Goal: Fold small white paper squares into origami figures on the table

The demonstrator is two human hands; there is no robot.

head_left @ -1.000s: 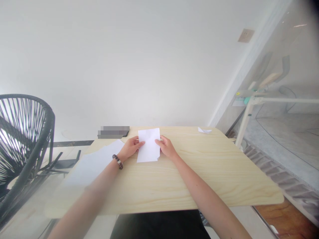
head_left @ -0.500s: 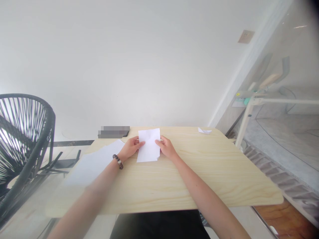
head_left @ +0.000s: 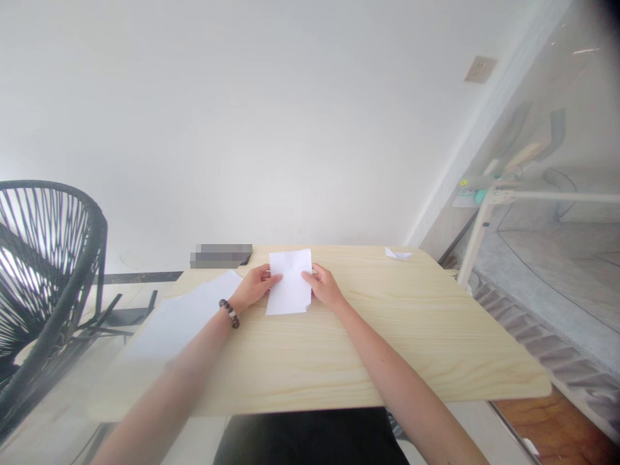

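**Sheet (head_left: 289, 284) pinched at both side edges**

Pale wooden counter (head_left: 436, 349) across the lower view. Black wire chair (head_left: 48, 258) off to the left, beyond the counter's end. Loose white pages (head_left: 188, 316) at the left end of the counter, beside the left forearm. Sheet near the far middle, long sides running away from the body, small notch at the near right corner. Hard to tell whether flat on the wood or raised at the far end.

Left grip (head_left: 254, 289) closed on the sheet's left edge, thumb on top. Right grip (head_left: 325, 287) closed on the right edge in the same way. Bead bracelet (head_left: 229, 314) on the left wrist. Small paper scrap (head_left: 398, 254) well apart, at the far right corner.

Work in hand, by the look of it: squaring or creasing the sheet. Best done with even pressure from both sides and layers lined up edge to edge. Better to run fingertips along the fold than to dab at it.
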